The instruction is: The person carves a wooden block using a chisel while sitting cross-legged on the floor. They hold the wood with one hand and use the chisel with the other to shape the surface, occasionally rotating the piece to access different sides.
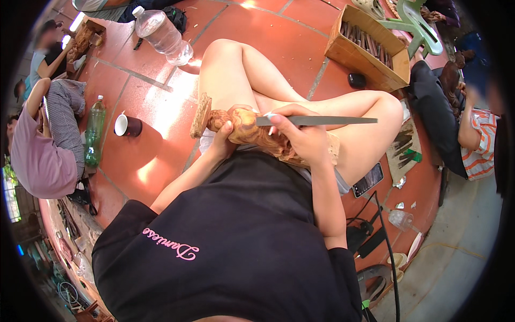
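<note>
The right hand (304, 138) pinches a flat grey file (348, 121) between thumb and fingers, its left end overlapping the wood carving (244, 127), though I cannot tell whether they touch. The left hand (221, 140) is curled around the carving near its wider end, holding it sideways above the person's crossed legs (357, 115). Farther out on the tiled floor (225, 27) are a cup (129, 126), a green bottle (95, 131), a clear bottle (162, 35), a phone (368, 180) and a cardboard box (365, 67) of tools (367, 44).
</note>
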A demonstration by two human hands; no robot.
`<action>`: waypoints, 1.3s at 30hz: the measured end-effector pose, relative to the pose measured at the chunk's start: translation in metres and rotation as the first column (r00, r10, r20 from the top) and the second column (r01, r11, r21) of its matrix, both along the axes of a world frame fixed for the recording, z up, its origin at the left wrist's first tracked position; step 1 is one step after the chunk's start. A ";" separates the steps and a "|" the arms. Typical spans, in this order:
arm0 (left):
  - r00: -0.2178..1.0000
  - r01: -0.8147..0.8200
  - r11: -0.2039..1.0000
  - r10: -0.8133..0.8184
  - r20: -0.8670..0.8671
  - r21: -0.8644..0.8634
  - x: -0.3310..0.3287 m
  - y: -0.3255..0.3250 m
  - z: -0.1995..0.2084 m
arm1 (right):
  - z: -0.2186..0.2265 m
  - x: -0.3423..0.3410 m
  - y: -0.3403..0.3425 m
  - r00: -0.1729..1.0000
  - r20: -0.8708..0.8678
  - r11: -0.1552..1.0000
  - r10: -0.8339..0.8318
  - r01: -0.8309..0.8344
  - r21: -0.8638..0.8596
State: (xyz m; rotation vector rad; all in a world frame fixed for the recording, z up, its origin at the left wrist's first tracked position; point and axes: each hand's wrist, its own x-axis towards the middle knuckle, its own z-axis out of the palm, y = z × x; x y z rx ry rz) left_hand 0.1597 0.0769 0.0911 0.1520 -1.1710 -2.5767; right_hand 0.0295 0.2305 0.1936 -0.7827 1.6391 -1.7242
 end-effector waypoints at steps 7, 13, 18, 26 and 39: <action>0.973 -0.088 0.989 0.059 0.224 0.122 -0.012 -0.013 -0.014 | -0.020 -0.018 -0.005 0.988 -0.125 0.996 -0.092 0.094 0.008; 0.978 -0.034 0.992 0.009 0.210 0.119 -0.018 -0.014 -0.009 | -0.012 -0.018 -0.015 0.983 -0.127 0.985 -0.131 0.114 -0.133; 0.972 -0.075 0.991 0.048 0.230 0.107 -0.017 -0.016 -0.015 | -0.009 -0.025 -0.010 0.994 -0.109 0.997 0.021 -0.013 0.076; 0.979 -0.013 0.995 -0.008 0.205 0.099 -0.018 -0.017 -0.011 | -0.015 -0.022 -0.017 0.918 -0.396 0.999 -0.020 0.004 -0.040; 0.964 -0.061 0.996 0.042 0.262 0.065 -0.016 -0.015 -0.007 | -0.011 -0.020 -0.023 0.769 -0.639 0.998 -0.029 -0.009 -0.057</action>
